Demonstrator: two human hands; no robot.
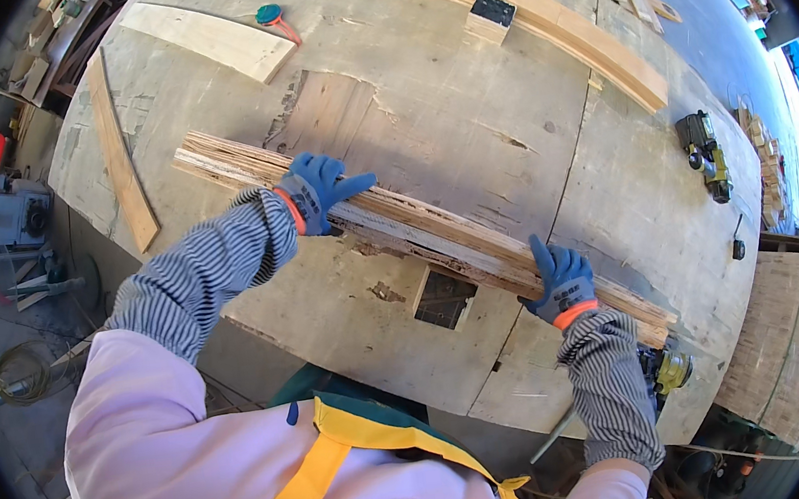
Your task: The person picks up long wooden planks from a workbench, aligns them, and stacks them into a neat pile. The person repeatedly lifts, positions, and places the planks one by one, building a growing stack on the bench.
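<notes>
A long stack of rough wooden strips (457,233) lies slantwise across the plywood worktable (632,213), running from upper left to lower right. Both hands wear blue gloves with orange cuffs. My left hand (319,190) grips the stack left of its middle, fingers wrapped over it and thumb pointing right. Toward the right end, my right hand (563,280) clasps the near edge, with its thumb up on top. The undersides of the strips are hidden. Just on the near side of the stack, a square hole (445,299) opens in the tabletop.
Long boards (531,22) lie along the far side, beside a small black-topped block (493,12). A pale plank (208,40) and a narrow board (120,153) lie at left. Yellow-green power tools (713,160) (672,371) rest at right. Cluttered floor borders the table's left.
</notes>
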